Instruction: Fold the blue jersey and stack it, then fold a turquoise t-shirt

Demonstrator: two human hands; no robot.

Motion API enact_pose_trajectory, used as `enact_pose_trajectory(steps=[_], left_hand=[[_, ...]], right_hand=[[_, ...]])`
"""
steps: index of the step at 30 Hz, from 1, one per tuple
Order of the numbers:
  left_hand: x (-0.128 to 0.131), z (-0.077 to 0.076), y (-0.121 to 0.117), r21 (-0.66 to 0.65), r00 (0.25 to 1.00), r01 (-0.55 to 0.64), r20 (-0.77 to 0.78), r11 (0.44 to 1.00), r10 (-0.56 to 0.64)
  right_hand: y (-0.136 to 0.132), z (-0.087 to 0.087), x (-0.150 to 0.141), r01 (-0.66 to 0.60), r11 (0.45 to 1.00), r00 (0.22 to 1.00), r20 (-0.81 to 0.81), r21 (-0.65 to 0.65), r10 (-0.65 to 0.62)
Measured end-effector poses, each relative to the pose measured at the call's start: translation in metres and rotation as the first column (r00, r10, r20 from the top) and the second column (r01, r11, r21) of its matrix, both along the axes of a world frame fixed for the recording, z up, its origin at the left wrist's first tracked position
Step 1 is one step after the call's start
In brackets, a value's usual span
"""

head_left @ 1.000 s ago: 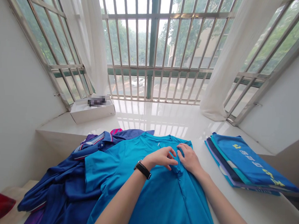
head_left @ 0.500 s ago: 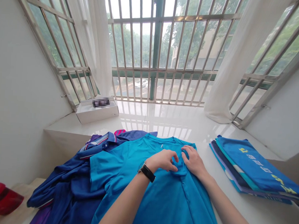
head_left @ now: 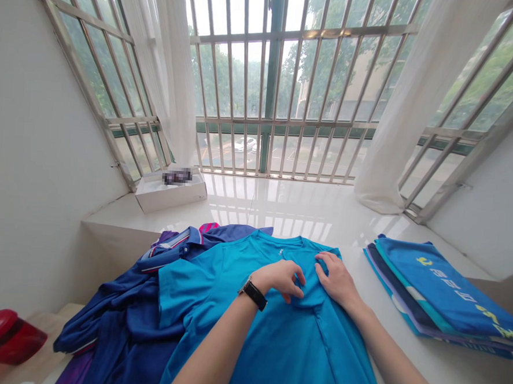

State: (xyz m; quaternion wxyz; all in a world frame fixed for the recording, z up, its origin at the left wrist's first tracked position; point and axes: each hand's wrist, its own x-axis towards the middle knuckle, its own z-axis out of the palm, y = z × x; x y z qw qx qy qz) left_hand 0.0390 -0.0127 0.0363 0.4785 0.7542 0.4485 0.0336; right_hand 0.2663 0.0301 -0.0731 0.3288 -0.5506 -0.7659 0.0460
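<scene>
So there's a teal-blue T-shirt (head_left: 281,350) spread out, front facing up, on the white worktop (head_left: 396,360), with both hands at its chest and shoulder. The left hand (head_left: 280,279), the one with the black-strapped watch (head_left: 254,294), is half curled with a gap between thumb and finger; can't tell if it's got any cloth underneath. The right hand (head_left: 338,279) just rests loosely open near the shoulder, gripping nothing I can see. Crumpled navy clothes (head_left: 122,317) on the left, folded stack (head_left: 459,288) on the right.
</scene>
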Motion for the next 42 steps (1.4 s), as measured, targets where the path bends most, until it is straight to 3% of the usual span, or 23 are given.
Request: enact_pose_trajectory(steps=[13,19,25,33,42], left_hand=[[0.001,-0.017,0.006,-0.045,0.999,-0.038,0.013,0.998,0.038],[0.004,-0.031,0.010,0.160,0.990,-0.137,0.040,0.978,0.132],[0.009,-0.033,0.008,0.468,0.933,-0.250,-0.117,0.848,0.340],[0.023,-0.034,-0.001,0.529,0.876,-0.342,-0.120,0.776,0.468],[0.021,-0.041,0.003,0.588,0.881,-0.261,-0.180,0.766,0.438]], right_hand=[[0.001,-0.002,0.001,0.041,0.999,0.999,0.023,0.000,-0.041],[0.002,-0.002,0.001,0.036,0.999,0.999,0.030,0.007,-0.037],[0.001,0.000,-0.001,0.026,1.000,1.000,0.007,0.016,-0.026],[0.001,0.000,-0.001,0.025,0.999,0.999,-0.025,0.026,-0.024],[0.000,0.002,-0.002,0.027,0.999,1.000,-0.004,0.023,-0.027]])
